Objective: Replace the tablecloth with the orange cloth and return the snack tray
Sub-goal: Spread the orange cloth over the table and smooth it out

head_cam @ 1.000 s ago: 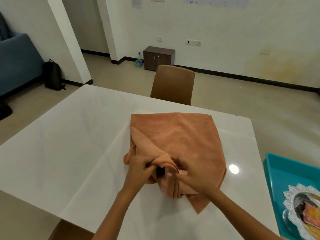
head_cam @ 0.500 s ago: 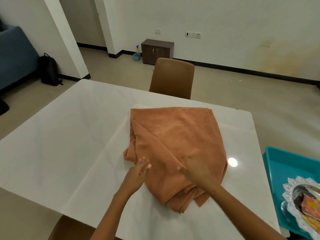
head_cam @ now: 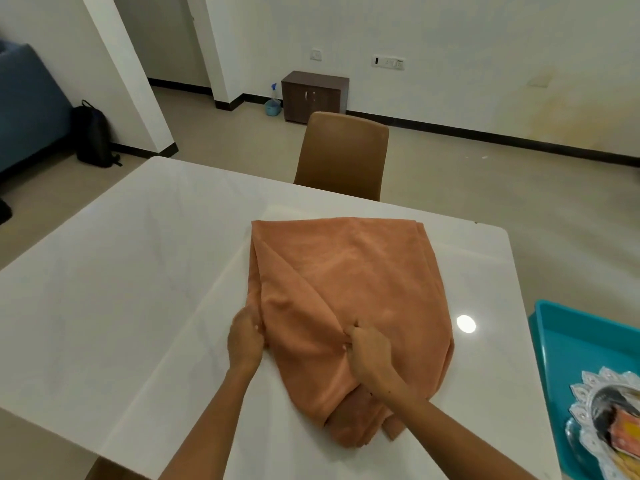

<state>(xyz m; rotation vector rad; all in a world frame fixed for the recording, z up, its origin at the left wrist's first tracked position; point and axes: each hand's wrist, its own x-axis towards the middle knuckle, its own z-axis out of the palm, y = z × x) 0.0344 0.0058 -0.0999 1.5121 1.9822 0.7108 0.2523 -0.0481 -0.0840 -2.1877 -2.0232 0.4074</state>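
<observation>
Since half a second ago both of your hands have closed on the cloth [head_cam: 349, 306], where before they lay flat and open on it.

At far left a blue sofa [head_cam: 24, 105] stands by the wall, with a black bag [head_cam: 93, 136] on the floor beside it. The white table [head_cam: 121, 289] fills the middle of the view. Your left hand [head_cam: 245, 341] is at the cloth's left edge, fingers curled into the fabric there and gripping it. The cloth lies bunched and partly folded on the table's right half, its far edge near the brown chair [head_cam: 343, 154] pushed in on the opposite side. Behind the chair, a spray bottle [head_cam: 273, 102] sits just beside a dark cabinet [head_cam: 313, 95] against the wall. Your right hand [head_cam: 369, 351] is on the cloth's near middle, pinching up a ridge of fabric, your forearm lying over the lower folds. At far right, off the table's edge, the teal tray [head_cam: 568, 341] holds a silver plate [head_cam: 588, 431] with snacks; it is cut by the frame.
</observation>
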